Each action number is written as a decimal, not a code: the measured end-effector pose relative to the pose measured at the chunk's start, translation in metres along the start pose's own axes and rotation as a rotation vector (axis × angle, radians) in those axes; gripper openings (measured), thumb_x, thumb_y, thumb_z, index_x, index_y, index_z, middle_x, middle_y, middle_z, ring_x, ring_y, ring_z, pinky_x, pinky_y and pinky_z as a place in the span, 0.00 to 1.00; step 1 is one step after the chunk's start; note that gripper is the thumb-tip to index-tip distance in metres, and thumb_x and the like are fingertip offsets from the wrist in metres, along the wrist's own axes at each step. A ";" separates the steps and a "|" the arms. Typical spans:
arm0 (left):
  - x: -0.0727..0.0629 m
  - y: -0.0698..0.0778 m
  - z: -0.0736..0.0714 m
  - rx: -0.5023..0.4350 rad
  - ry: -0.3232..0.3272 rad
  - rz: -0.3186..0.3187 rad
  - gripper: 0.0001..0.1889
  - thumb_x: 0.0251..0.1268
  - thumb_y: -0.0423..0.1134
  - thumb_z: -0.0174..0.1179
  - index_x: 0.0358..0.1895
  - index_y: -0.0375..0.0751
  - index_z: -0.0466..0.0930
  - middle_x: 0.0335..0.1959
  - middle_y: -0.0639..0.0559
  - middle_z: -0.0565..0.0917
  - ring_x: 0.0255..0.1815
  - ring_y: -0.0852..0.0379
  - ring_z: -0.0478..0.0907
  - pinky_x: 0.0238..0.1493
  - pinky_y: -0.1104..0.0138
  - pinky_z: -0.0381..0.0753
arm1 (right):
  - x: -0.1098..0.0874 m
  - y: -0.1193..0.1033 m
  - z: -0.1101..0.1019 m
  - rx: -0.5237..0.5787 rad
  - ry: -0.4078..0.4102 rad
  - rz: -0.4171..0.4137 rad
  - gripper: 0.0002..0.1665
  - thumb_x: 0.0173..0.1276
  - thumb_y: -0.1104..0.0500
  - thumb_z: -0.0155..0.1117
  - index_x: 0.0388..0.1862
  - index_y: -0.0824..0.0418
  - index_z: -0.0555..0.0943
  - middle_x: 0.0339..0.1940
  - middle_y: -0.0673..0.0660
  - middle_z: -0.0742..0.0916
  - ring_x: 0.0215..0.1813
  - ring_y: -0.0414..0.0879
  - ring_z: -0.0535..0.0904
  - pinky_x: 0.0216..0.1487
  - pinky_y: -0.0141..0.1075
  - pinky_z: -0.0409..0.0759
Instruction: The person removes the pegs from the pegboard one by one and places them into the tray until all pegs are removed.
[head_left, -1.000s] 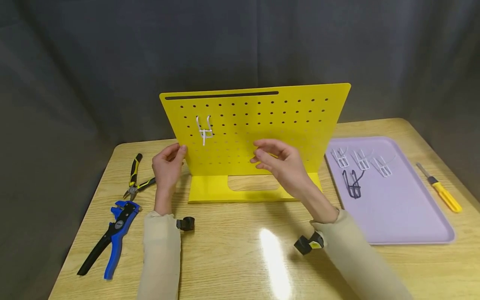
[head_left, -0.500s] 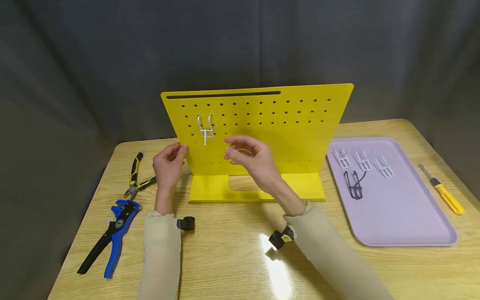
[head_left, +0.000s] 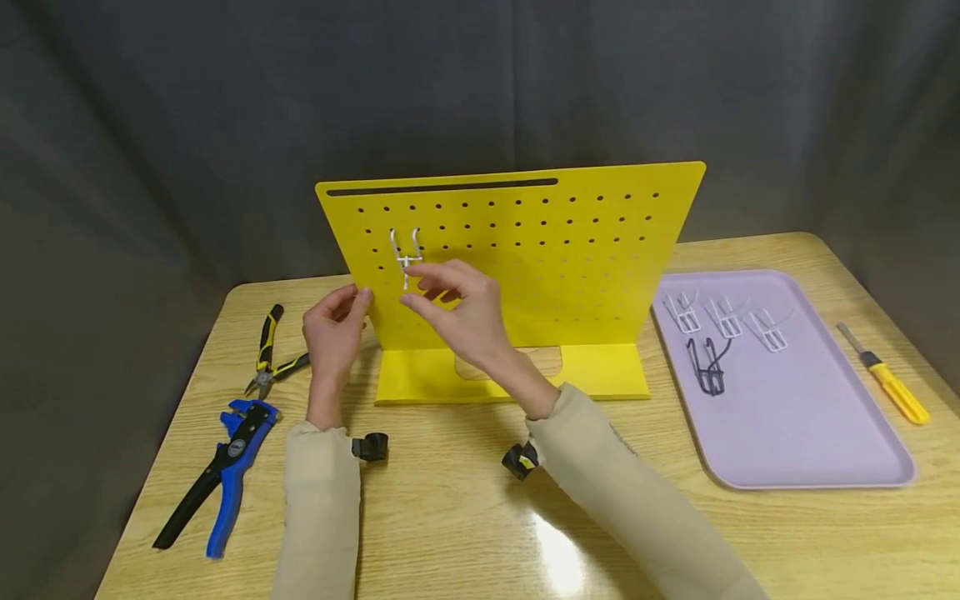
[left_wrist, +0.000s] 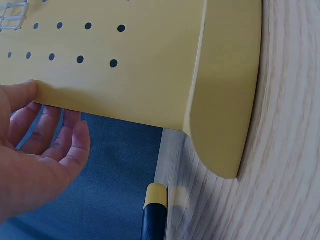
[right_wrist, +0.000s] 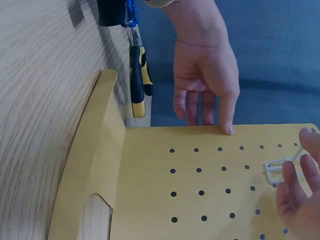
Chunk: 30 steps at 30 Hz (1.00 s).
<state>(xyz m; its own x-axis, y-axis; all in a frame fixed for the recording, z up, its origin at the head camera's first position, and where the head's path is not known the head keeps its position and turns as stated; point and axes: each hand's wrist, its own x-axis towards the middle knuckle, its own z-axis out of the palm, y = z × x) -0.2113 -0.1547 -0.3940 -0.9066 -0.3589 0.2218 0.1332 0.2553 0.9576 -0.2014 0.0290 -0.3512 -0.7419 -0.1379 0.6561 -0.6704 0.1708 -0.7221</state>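
Observation:
A yellow pegboard (head_left: 592, 283) stands upright on its flat base at the table's middle. At its left edge, my left hand (head_left: 333, 329) holds the board, thumb on the front face and fingers behind, as the left wrist view shows. A white wire hook (head_left: 407, 259) hangs in the holes at the board's upper left. Right in front of this hook is my right hand (head_left: 468, 312), thumb and forefinger apart on either side of its prong. Whether they touch the wire I cannot tell.
A lilac tray (head_left: 810, 433) at the right bears several wire hooks, including a black one (head_left: 707, 371). Beyond it lies a yellow-handled screwdriver (head_left: 892, 387). Diagonal cutters (head_left: 267, 358) and a blue-and-black wire stripper (head_left: 232, 467) lie at the left.
My right hand has moved left across the front of the pegboard to the white hook, its thumb and forefinger spreading. The left hand keeps its place at the board's edge.

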 end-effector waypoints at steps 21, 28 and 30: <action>0.003 -0.005 0.001 0.023 -0.003 0.040 0.16 0.66 0.41 0.62 0.49 0.31 0.84 0.40 0.36 0.84 0.31 0.68 0.78 0.31 0.78 0.76 | 0.009 0.004 0.014 -0.303 0.165 -0.450 0.05 0.53 0.65 0.74 0.31 0.64 0.89 0.32 0.56 0.86 0.38 0.48 0.80 0.45 0.39 0.74; 0.003 -0.006 0.001 0.026 -0.002 0.042 0.17 0.65 0.41 0.62 0.49 0.30 0.83 0.39 0.37 0.84 0.31 0.69 0.78 0.30 0.78 0.76 | 0.010 0.001 0.013 -0.272 0.162 -0.473 0.06 0.51 0.64 0.76 0.30 0.63 0.89 0.31 0.55 0.85 0.37 0.48 0.78 0.45 0.42 0.72; 0.003 -0.007 0.000 0.024 0.001 0.038 0.17 0.65 0.41 0.62 0.49 0.30 0.83 0.39 0.37 0.84 0.30 0.69 0.77 0.30 0.78 0.77 | 0.010 0.001 0.012 -0.244 0.141 -0.479 0.06 0.51 0.65 0.76 0.30 0.64 0.89 0.31 0.55 0.85 0.37 0.48 0.78 0.44 0.42 0.72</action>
<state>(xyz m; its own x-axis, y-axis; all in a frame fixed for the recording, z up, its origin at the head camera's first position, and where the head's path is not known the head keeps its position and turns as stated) -0.2153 -0.1575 -0.3995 -0.9005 -0.3497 0.2583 0.1578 0.2905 0.9438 -0.2098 0.0158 -0.3479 -0.3351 -0.1270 0.9336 -0.8974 0.3448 -0.2752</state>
